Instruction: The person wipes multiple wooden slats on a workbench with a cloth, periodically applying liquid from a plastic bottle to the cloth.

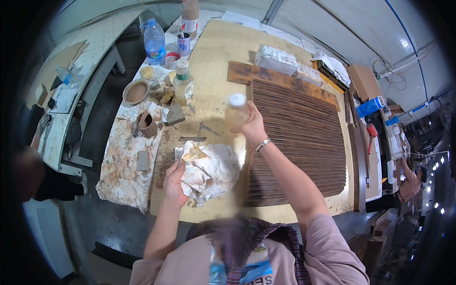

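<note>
My left hand (175,185) grips a crumpled white cloth (199,176) with a yellowish stain near its top. My right hand (251,124) is closed around a clear bottle (233,115) with a white cap and pale liquid, raised over the middle of the plywood-topped table (221,53). To the right of that hand, under my forearm, lies a ribbed panel of dark wooden strips (299,142). A dark-stained wooden board (278,82) runs along its far edge. Another capped bottle (183,89) stands left of the raised one, beside a grey block (175,114).
A bowl of brown liquid (136,92), a brown-stained cup (147,124) and a large blue-tinted plastic bottle (154,42) stand at left. Wrapped blocks (276,60) lie at the back. Long dark strips (357,167) and a red-headed mallet (371,130) are at right. People are at both sides.
</note>
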Demonstrator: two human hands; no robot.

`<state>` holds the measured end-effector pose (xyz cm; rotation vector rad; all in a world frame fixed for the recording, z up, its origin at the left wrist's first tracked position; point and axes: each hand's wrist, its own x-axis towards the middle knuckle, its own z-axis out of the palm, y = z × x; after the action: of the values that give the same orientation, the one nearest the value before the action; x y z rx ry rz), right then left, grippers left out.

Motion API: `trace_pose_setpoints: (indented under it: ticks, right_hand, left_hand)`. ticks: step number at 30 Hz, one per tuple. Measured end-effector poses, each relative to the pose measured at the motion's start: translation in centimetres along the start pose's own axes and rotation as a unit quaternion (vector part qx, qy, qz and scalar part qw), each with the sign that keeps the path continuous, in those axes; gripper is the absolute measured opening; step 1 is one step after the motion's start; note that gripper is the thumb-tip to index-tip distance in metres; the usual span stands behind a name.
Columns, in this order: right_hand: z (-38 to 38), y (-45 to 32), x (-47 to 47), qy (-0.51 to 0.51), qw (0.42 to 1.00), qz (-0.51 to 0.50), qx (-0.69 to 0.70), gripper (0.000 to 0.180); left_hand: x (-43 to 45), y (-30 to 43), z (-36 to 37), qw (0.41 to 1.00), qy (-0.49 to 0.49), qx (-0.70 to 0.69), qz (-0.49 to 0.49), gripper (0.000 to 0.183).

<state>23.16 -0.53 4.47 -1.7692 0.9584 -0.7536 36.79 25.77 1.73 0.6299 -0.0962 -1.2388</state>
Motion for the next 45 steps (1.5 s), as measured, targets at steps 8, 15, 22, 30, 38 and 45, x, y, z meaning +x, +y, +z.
trace_pose_setpoints:
  ticks: [8, 15, 22, 30, 38, 45]
  right_hand:
    - [-5.1, 2.4, -3.0, -0.053, 0.995, -0.002, -0.079, 0.105]
    - [-21.2, 6.0, -18.5, -0.201, 0.879, -0.096, -0.421, 0.127]
    - [-25.5, 11.4, -23.7, -0.17, 0.869, -0.077, -0.459, 0.127]
    - [-25.9, 11.9, -24.1, -0.151, 0.878, -0.106, -0.441, 0.123]
    - [-26.1, 12.3, -24.3, -0.145, 0.881, -0.104, -0.439, 0.125]
    - [-26.0, 12.5, -24.3, -0.143, 0.888, -0.107, -0.423, 0.12]
  left_hand:
    - [-3.7, -4.8, 3.0, 0.992, 0.007, 0.12, 0.023, 0.04]
    - [-4.9, -10.7, 6.3, 0.956, 0.042, 0.287, 0.034, 0.043]
    - [-2.8, -20.3, 11.0, 0.654, -0.069, 0.734, 0.172, 0.041]
    - [-3.9, -16.9, 3.9, 0.435, 0.074, 0.87, 0.22, 0.035]
    - [-4.4, -19.7, 7.1, 0.39, 0.019, 0.898, 0.201, 0.03]
    - [-3.2, -22.3, 8.4, 0.387, 0.024, 0.884, 0.261, 0.034]
